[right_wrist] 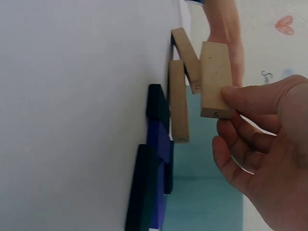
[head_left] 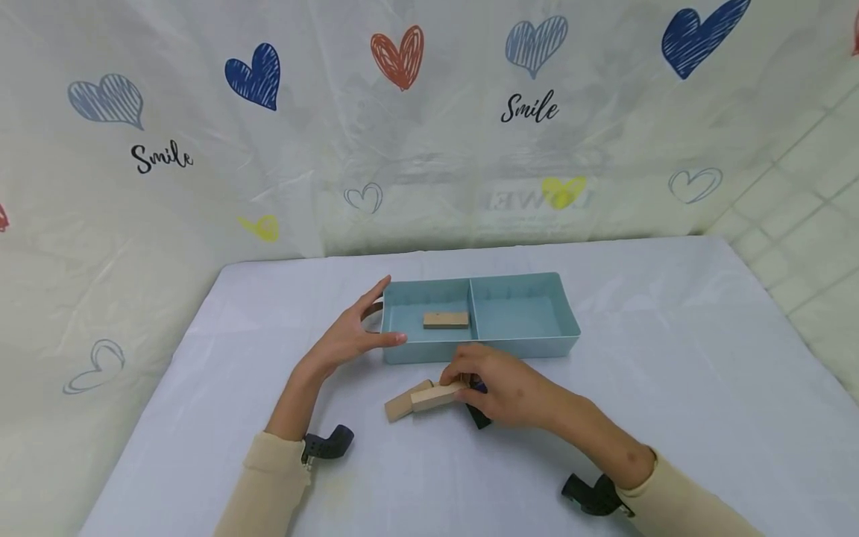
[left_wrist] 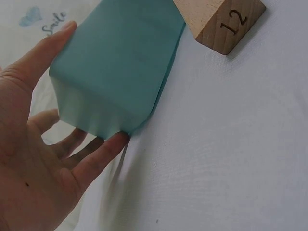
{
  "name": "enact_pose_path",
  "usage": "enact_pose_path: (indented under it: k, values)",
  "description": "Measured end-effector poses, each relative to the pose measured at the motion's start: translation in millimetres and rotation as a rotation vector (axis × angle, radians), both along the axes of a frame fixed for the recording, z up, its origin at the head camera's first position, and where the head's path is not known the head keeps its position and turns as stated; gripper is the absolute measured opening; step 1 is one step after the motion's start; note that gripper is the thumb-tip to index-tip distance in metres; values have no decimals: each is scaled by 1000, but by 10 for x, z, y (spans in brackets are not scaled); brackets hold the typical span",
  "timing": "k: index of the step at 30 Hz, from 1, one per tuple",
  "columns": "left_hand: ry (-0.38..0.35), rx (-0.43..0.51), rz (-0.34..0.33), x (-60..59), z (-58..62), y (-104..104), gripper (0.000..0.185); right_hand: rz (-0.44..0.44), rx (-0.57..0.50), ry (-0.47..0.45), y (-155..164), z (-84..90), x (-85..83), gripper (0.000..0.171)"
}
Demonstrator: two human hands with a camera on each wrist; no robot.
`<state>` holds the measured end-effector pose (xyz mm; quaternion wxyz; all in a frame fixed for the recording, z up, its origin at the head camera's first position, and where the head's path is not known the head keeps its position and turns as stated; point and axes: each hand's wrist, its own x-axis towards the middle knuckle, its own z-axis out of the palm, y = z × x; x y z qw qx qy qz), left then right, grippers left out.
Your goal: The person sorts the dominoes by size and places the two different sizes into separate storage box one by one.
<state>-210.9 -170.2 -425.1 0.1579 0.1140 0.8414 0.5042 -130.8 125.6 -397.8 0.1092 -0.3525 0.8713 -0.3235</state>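
Observation:
My left hand (head_left: 344,337) holds the left end of a blue-green two-compartment tray (head_left: 429,353), its thumb at the front wall and its fingers around the end. My right hand (head_left: 513,386), in front of the tray, pinches a pale wooden block (right_wrist: 215,77) between thumb and fingers. A small digit marks the end of that block. Just beside it in the head view lies another wooden block (head_left: 397,407). In the left wrist view a wooden block (left_wrist: 224,24) shows the number 12 on its end. One more wooden block (head_left: 446,321) lies in the tray's left compartment.
Near the right hand, partly hidden by it in the head view, are black blocks (right_wrist: 140,187) and blue blocks (right_wrist: 159,139). The white-covered table (head_left: 376,485) reaches back to a hanging sheet (head_left: 443,134) printed with hearts. A black wrist camera (head_left: 590,494) sits by the right sleeve.

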Motion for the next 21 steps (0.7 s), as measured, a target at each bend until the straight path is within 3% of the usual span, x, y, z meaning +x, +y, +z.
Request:
enact_pose_path:
  k: [5,21]
  values:
    - [6,-11,-4,-10,-1,-5,104,-4,-85,-34,31,76,-58,21]
    - [4,-7,-8,-9,-10,-13,103,-73,-239,78,60,177,-156,24]
